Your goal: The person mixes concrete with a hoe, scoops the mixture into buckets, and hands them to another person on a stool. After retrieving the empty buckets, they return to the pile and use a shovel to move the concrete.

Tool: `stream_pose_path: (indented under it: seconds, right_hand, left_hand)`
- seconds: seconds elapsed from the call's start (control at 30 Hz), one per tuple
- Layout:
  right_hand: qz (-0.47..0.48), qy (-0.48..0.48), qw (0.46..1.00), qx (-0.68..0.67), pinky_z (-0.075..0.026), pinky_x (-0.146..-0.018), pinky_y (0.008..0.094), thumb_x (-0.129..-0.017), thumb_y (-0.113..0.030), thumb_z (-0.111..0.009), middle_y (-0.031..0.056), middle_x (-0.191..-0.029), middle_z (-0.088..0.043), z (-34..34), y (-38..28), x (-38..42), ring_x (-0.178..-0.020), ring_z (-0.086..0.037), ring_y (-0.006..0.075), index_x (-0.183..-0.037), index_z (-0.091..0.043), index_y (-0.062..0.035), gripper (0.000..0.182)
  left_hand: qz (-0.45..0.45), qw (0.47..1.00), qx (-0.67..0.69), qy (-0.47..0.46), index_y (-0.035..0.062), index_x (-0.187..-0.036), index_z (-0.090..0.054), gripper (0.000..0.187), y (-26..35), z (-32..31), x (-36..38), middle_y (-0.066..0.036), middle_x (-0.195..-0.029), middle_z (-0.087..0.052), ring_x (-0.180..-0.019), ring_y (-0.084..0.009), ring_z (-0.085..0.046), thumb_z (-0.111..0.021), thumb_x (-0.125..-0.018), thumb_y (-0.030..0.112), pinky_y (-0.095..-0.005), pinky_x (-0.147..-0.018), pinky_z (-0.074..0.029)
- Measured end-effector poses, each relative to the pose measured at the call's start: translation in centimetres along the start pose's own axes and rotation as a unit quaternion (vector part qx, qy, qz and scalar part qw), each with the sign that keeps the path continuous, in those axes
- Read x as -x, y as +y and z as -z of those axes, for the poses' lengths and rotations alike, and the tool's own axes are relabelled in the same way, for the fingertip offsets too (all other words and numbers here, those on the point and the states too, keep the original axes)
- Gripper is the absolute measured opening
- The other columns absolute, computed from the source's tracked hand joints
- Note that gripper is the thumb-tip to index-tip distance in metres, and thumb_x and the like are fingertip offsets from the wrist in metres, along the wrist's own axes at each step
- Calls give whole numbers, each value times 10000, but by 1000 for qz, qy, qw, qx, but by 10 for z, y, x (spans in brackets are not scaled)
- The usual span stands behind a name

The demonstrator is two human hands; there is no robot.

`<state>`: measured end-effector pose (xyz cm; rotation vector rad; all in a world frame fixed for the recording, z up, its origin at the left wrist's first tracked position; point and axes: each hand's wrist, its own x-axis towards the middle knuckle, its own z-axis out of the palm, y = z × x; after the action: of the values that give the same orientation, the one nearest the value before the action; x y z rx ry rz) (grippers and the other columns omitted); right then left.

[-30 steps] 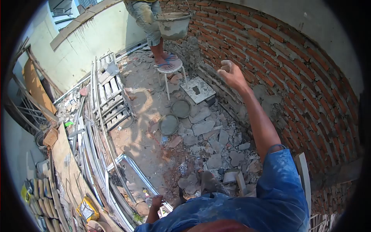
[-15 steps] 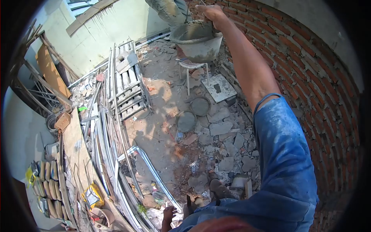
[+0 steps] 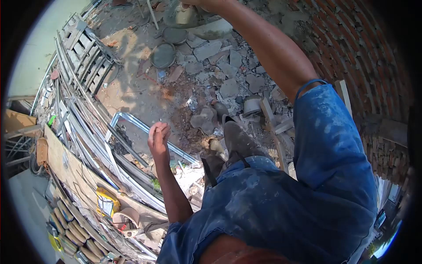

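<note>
My left hand (image 3: pixel 158 135) is raised over the ground with its fingers loosely curled in, and nothing shows in them. Behind it lies a bent metal frame (image 3: pixel 145 127). My right arm reaches forward to the top edge of the view, where my right hand (image 3: pixel 200 3) is mostly cut off. The pale rim of a tub (image 3: pixel 215 30) shows just under that hand, with a yellowish, blurred shape beside it. Whatever the right fingers hold is out of sight. Two round pans of grey mortar, a nearer pan (image 3: pixel 163 55) and a farther pan (image 3: pixel 175 35), stand on the ground.
Broken concrete slabs (image 3: pixel 209 50) cover the ground ahead of my boots (image 3: pixel 239 136). Long metal and wood strips (image 3: pixel 88 136) lie at left beside a ladder-like rack (image 3: pixel 85 53). A brick wall (image 3: pixel 365 61) rises at right. Wooden pieces (image 3: pixel 274 127) stand by my leg.
The view has tilted down and shifted, so the tub is now mostly cut off at the top. My left hand has risen from the lower edge. The right arm still reaches forward.
</note>
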<state>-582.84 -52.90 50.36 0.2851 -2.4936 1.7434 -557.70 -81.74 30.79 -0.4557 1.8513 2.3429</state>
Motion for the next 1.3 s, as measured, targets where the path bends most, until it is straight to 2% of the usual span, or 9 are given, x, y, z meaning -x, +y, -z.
stream_pose_path:
  seconds: [0.07, 0.13, 0.37, 0.5, 0.77, 0.97, 1.13, 1.2, 1.3]
  right_hand:
    - [-163, -60, 976, 130, -457, -832, 378, -698, -485, -630, 174, -974, -638, -31, 53, 41, -941, -610, 278, -938, -644, -6, 536]
    - [-170, -8, 976, 138, -472, -692, 369, -734, -391, -633, 131, -665, -619, -56, 86, 115, -697, -613, 213, -732, -637, 0, 391]
    - [-248, -157, 948, 127, -396, -828, 433, -701, -401, -645, 138, -770, -608, -132, 143, 329, -821, -605, 286, -823, -630, -40, 381]
    - [-125, -132, 979, 91, -413, -789, 414, -727, -391, -625, 117, -791, -600, -117, 193, 403, -829, -599, 296, -936, -616, -77, 377]
    - [-689, 54, 717, -95, -475, -717, 420, -765, -316, -632, 172, -938, -626, -96, 564, 547, -869, -612, 271, -988, -595, 24, 408]
    - [-643, 334, 658, -204, -294, -946, 524, -753, -354, -661, 86, -1216, -517, -137, 659, 518, -965, -570, 290, -1262, -420, -48, 641]
    - [-575, 407, 635, -319, -351, -934, 422, -783, -331, -643, 84, -1042, -615, -158, 699, 464, -934, -599, 218, -1044, -558, -72, 378]
    - [-482, 358, 730, -326, -405, -864, 374, -795, -310, -631, 67, -844, -631, -152, 653, 417, -732, -619, 178, -929, -577, -83, 269]
    - [-477, 348, 720, -364, -460, -729, 352, -801, -258, -626, 66, -741, -590, -139, 617, 366, -569, -575, 179, -915, -552, -59, 241]
  left_hand:
    - [-6, 995, 28, -98, -34, -1187, -437, 424, 12, -28, -24, -169, -1077, -558, -985, -224, -551, -438, -923, 297, -316, -855, -411]
    - [14, 988, 27, -151, -39, -1222, -411, 476, 11, -61, -36, -185, -1122, -537, -1032, -239, -530, -414, -929, 336, -327, -890, -393]
    - [246, 899, 252, -260, -24, -1269, -376, 658, -78, -103, 0, -187, -1227, -480, -1165, -306, -428, -333, -901, 519, -377, -989, -305]
    - [246, 898, 358, -75, -3, -902, -589, 567, -128, -70, 57, -137, -974, -602, -1042, -315, -511, -358, -895, 515, -410, -965, -324]
    - [254, 916, 280, 133, 57, -657, -475, 499, -170, -26, 153, -51, -649, -406, -617, -189, -379, -332, -930, 450, -383, -778, -350]
    - [242, 917, 229, 219, 71, -593, -385, 519, -200, -19, 164, -28, -597, -334, -563, -169, -327, -395, -898, 492, -374, -717, -364]
    - [245, 941, 191, 133, 57, -646, -414, 498, -218, -15, 166, -34, -629, -353, -586, -169, -328, -372, -910, 478, -364, -722, -365]
    - [251, 937, 202, 134, 59, -646, -407, 495, -217, -19, 163, -32, -628, -347, -586, -168, -326, -370, -911, 476, -363, -725, -364]
    - [255, 934, 215, 128, 66, -651, -396, 483, -210, -31, 157, -26, -627, -335, -589, -166, -325, -379, -909, 474, -361, -739, -361]
